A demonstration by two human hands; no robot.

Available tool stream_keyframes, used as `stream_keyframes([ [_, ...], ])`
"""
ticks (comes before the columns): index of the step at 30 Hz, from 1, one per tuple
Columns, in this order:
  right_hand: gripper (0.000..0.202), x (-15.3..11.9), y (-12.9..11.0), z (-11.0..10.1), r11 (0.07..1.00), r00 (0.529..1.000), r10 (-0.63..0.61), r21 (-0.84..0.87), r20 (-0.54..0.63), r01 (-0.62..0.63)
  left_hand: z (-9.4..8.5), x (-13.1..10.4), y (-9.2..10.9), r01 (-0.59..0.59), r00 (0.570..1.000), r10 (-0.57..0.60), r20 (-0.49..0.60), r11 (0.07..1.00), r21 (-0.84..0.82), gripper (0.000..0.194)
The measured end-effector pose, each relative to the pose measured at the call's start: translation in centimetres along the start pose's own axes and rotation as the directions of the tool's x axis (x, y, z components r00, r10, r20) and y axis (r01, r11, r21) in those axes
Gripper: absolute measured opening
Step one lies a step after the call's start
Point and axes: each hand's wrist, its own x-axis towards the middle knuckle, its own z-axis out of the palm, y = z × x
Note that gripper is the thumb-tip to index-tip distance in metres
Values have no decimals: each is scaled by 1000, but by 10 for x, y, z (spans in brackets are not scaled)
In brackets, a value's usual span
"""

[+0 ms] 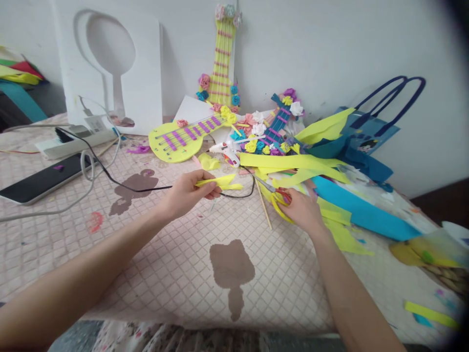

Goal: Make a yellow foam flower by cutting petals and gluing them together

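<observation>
Near the middle of the table, my left hand (194, 191) is closed around folded yellow paper (229, 182), whose free ends point right. To its right, my right hand (298, 208) grips scissors (282, 193) by their red handles, blades pointing up and left toward the yellow paper but apart from it. A yellow strip (280, 208) curves beside the scissors, close to the right fingers. A thin wooden stick (264, 205) lies between the hands. The black cord (242, 196) runs behind the left hand and curves up toward the white glue gun (227, 152).
Paper guitars (178, 146) with flowers stand and lie at the back. Yellow strips (293, 162) and a blue strip (366, 208) spread right, near a blue bag (377, 134). A tablet-like device (44, 178), a power strip (76, 144) and cables occupy the left.
</observation>
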Motion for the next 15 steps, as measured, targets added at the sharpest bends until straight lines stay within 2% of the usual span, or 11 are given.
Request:
stream_keyframes([
  [4,37,3,11,8,999,999,-37,18,-18,37,1,-1,-1,10,1000,-10,2,1000,-12,16],
  [6,36,3,9,5,997,995,-55,45,-82,59,2,-1,-1,17,1000,-17,13,1000,-15,16],
  [8,33,1,-1,-1,983,980,-51,164,-191,83,3,-1,0,23,999,-22,33,1000,-18,17],
  [10,28,-4,-19,-9,902,970,-40,408,-239,138,4,-2,0,34,998,-33,58,999,-15,19],
  [12,23,-12,-43,-14,753,985,-65,640,-159,153,4,-3,1,49,996,-48,76,999,-17,20],
  [15,19,-25,-80,-12,594,974,-223,797,31,110,5,-3,2,53,995,-50,85,998,-39,21],
])
